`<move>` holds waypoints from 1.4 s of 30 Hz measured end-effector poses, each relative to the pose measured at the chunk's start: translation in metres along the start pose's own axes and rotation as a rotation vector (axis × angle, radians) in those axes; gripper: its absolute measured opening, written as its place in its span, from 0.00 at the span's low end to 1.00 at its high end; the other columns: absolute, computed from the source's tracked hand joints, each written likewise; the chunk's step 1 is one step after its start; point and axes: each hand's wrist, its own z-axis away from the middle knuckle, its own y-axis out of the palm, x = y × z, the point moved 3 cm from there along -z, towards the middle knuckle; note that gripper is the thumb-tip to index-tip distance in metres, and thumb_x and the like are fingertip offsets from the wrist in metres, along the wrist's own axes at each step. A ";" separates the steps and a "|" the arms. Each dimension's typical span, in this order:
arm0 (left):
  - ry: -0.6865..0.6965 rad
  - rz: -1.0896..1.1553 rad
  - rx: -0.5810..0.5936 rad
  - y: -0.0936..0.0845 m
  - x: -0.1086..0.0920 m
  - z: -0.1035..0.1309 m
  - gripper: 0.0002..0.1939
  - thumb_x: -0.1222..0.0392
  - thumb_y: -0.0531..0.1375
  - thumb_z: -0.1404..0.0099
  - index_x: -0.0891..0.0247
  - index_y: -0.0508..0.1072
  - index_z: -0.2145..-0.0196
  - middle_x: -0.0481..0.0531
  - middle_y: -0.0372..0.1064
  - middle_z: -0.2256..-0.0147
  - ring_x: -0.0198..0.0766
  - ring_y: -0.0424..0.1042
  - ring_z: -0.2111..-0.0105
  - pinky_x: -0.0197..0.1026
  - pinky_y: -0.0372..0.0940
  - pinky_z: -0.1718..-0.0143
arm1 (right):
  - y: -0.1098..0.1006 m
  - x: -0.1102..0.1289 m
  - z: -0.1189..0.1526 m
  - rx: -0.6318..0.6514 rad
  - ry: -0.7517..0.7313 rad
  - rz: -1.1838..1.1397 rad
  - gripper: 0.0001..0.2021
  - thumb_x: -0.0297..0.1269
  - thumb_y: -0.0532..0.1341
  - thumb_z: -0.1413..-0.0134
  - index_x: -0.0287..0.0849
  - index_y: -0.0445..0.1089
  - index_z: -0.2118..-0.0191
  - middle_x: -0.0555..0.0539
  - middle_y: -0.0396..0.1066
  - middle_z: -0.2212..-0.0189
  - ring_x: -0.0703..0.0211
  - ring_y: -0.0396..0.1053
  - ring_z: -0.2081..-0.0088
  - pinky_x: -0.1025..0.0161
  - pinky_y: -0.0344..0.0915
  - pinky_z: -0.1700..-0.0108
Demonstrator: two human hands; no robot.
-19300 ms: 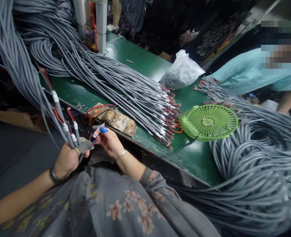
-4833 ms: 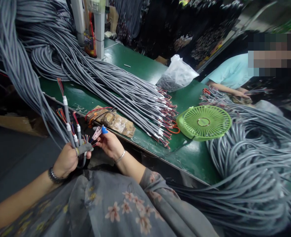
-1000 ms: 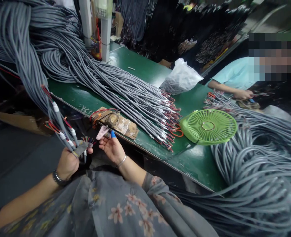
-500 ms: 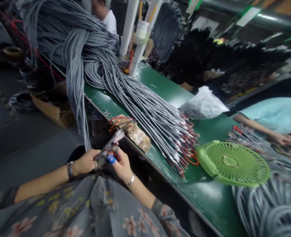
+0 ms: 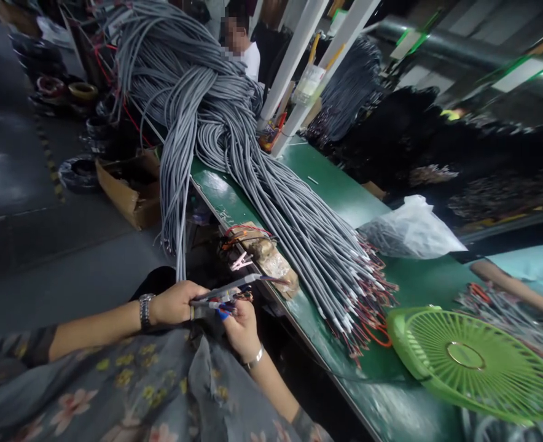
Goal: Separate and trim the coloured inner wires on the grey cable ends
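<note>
My left hand (image 5: pixel 178 302) is closed around grey cables (image 5: pixel 228 286) near their ends, in front of my body. Close beside it, my right hand (image 5: pixel 241 322) pinches the dark wire ends of the cables, a blue wrap showing on one finger. One cable end with brown wires points past my right hand towards the table edge. A cardboard piece (image 5: pixel 274 264) with tape and a pink clip (image 5: pixel 241 262) lies at that edge. Beyond it, a large bundle of grey cables (image 5: pixel 299 215) runs along the green table, its stripped ends showing red and brown wires.
A green fan (image 5: pixel 474 362) stands on the table (image 5: pixel 368 393) at the right, near a co-worker's arm (image 5: pixel 515 285). Behind the cable ends sits a white plastic bag (image 5: pixel 414 230). White posts (image 5: pixel 299 104) rise at the back. An open cardboard box (image 5: pixel 133 193) is on the floor at left.
The view has shifted left, so the table's things appear further right. Between my hands a cable end with brown wires now sticks out clearly. The co-worker's hands have left the view.
</note>
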 end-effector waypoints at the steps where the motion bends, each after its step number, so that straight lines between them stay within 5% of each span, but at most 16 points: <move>1: -0.001 0.046 -0.035 -0.003 -0.002 0.001 0.33 0.26 0.74 0.41 0.61 0.78 0.77 0.44 0.67 0.79 0.36 0.63 0.75 0.36 0.64 0.72 | -0.001 0.001 0.000 -0.003 -0.015 0.001 0.22 0.62 0.74 0.42 0.50 0.80 0.73 0.42 0.77 0.68 0.46 0.73 0.64 0.49 0.73 0.56; 5: -0.017 0.284 -0.415 -0.026 -0.011 0.006 0.29 0.29 0.77 0.45 0.60 0.86 0.73 0.55 0.80 0.76 0.38 0.70 0.79 0.38 0.64 0.76 | -0.005 -0.004 0.003 0.055 0.036 -0.094 0.29 0.72 0.71 0.39 0.47 0.82 0.66 0.41 0.80 0.64 0.52 0.71 0.71 0.51 0.74 0.62; 8: -0.037 0.430 -0.584 -0.039 -0.018 0.009 0.25 0.34 0.80 0.49 0.61 0.87 0.74 0.56 0.80 0.78 0.34 0.63 0.85 0.37 0.54 0.83 | -0.002 -0.012 0.002 0.164 0.133 -0.224 0.32 0.76 0.69 0.38 0.46 0.79 0.61 0.44 0.80 0.67 0.59 0.67 0.78 0.56 0.71 0.69; 12: -0.083 0.390 -0.448 -0.036 -0.025 0.003 0.23 0.41 0.84 0.55 0.61 0.90 0.70 0.52 0.79 0.79 0.31 0.60 0.83 0.35 0.52 0.81 | 0.013 -0.022 -0.009 0.266 0.118 -0.242 0.35 0.79 0.70 0.43 0.46 0.75 0.61 0.47 0.80 0.69 0.63 0.65 0.77 0.62 0.67 0.71; 20: -0.116 0.329 -0.286 -0.035 -0.022 -0.012 0.28 0.33 0.85 0.57 0.59 0.91 0.72 0.59 0.85 0.69 0.48 0.78 0.66 0.44 0.75 0.65 | 0.033 -0.054 -0.025 0.233 0.204 -0.319 0.37 0.77 0.79 0.57 0.46 0.73 0.63 0.55 0.72 0.72 0.64 0.63 0.72 0.64 0.65 0.66; 24: -0.112 0.250 -0.240 -0.033 -0.024 -0.017 0.27 0.33 0.84 0.54 0.59 0.88 0.75 0.56 0.83 0.71 0.45 0.75 0.70 0.44 0.75 0.66 | 0.033 -0.063 -0.024 0.207 0.264 -0.377 0.40 0.80 0.78 0.60 0.46 0.71 0.64 0.54 0.73 0.72 0.64 0.64 0.73 0.64 0.64 0.68; 30: -0.136 0.156 -0.230 -0.032 -0.019 -0.016 0.27 0.32 0.81 0.49 0.60 0.88 0.71 0.53 0.81 0.71 0.42 0.74 0.70 0.41 0.74 0.66 | 0.034 -0.068 -0.023 0.201 0.309 -0.361 0.34 0.68 0.83 0.56 0.46 0.70 0.65 0.59 0.67 0.77 0.66 0.61 0.75 0.65 0.61 0.70; 36: -0.250 0.085 -0.209 -0.035 -0.013 -0.011 0.31 0.31 0.80 0.50 0.60 0.91 0.62 0.54 0.82 0.73 0.41 0.73 0.74 0.42 0.72 0.70 | 0.038 -0.065 -0.022 0.290 0.305 -0.362 0.32 0.67 0.82 0.53 0.47 0.68 0.66 0.62 0.64 0.81 0.68 0.59 0.79 0.66 0.62 0.72; 42: -0.333 0.136 -0.238 -0.030 -0.013 -0.010 0.31 0.31 0.80 0.54 0.61 0.91 0.65 0.51 0.77 0.79 0.39 0.68 0.79 0.42 0.69 0.76 | 0.043 -0.058 -0.024 0.333 0.371 -0.410 0.32 0.66 0.83 0.54 0.46 0.70 0.66 0.61 0.67 0.80 0.67 0.61 0.79 0.66 0.63 0.72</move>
